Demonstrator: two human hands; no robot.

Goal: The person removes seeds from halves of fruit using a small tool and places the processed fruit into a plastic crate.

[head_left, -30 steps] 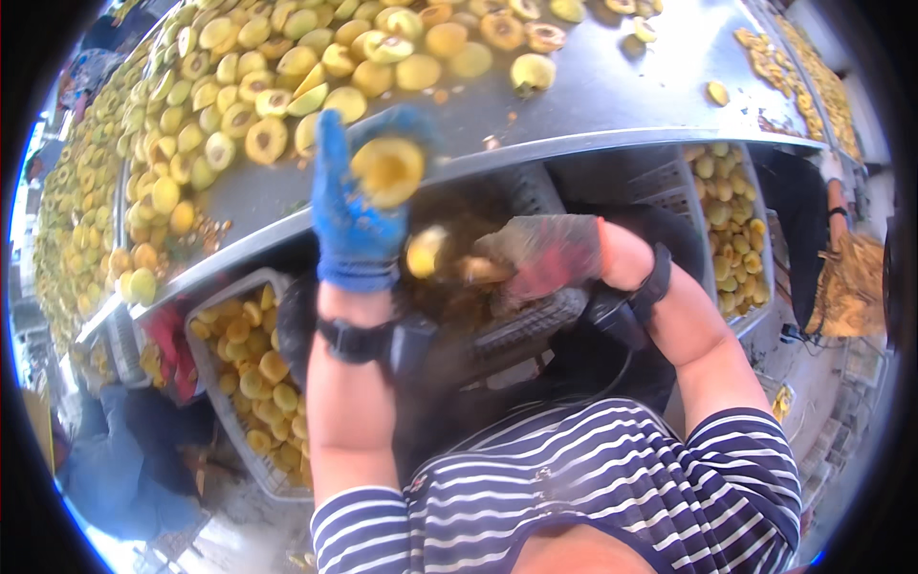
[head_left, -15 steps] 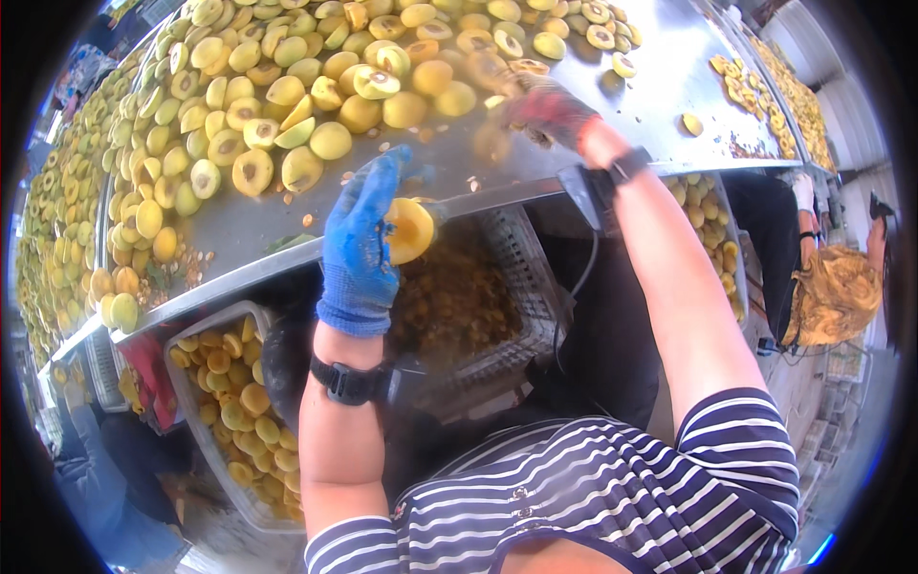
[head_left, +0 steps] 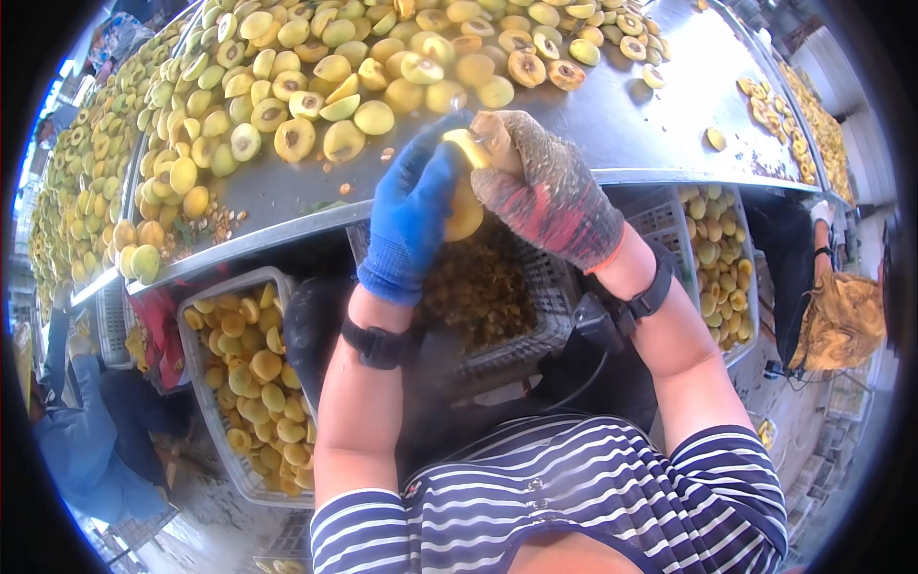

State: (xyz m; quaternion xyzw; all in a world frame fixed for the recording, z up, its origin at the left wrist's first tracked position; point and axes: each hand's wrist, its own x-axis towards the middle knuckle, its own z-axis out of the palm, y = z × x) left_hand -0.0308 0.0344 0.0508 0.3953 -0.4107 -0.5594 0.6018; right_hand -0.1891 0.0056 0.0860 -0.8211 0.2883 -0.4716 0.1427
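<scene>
My left hand [head_left: 406, 215] wears a blue glove, its fingers bent around a yellow peach half [head_left: 464, 218] that hangs at the palm. My right hand [head_left: 559, 196], in a worn grey and red glove, is curled up against it. Between the fingertips of both hands shows a pale yellow piece of fruit [head_left: 466, 146]. Motion blurs this spot, and whatever the right fingers grip is partly hidden. Both hands are above the near edge of a metal table [head_left: 660, 129]. Behind them lies a heap of halved peaches [head_left: 373, 118], several showing brown pit hollows.
Under my hands stands a grey crate [head_left: 553, 316] holding brownish scraps. Crates of peach halves stand at the left [head_left: 185, 359] and right [head_left: 751, 292]. Loose pits and bits lie by the table's metal edge [head_left: 287, 228]. Other people sit at the far left and right.
My right hand has come back from the heap on the table to meet my left hand. My left hand has shifted right and slightly up, still with the peach half.
</scene>
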